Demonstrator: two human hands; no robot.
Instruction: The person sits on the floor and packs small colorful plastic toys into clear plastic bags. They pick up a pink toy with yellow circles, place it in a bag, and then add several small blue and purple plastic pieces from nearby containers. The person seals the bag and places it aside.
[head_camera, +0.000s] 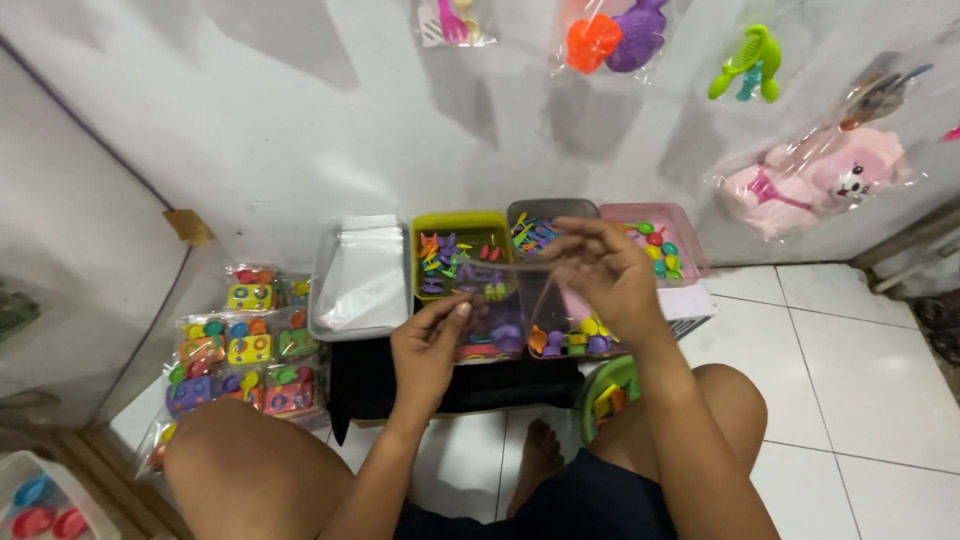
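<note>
Both hands are pinching a clear bag (520, 290) over toy trays (462, 262). The left hand (428, 345) is gripping its lower edge. The right hand (612, 272) is holding its top.

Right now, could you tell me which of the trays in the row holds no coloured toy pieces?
The leftmost clear tray: it holds only flat clear bags, unlike the others.

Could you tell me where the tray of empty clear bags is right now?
In the head view, the tray of clear bags sits left of the yellow-green bin, beyond the left hand.

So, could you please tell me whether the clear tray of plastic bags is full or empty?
Full: the clear tray holds a flat stack of plastic bags.
</note>
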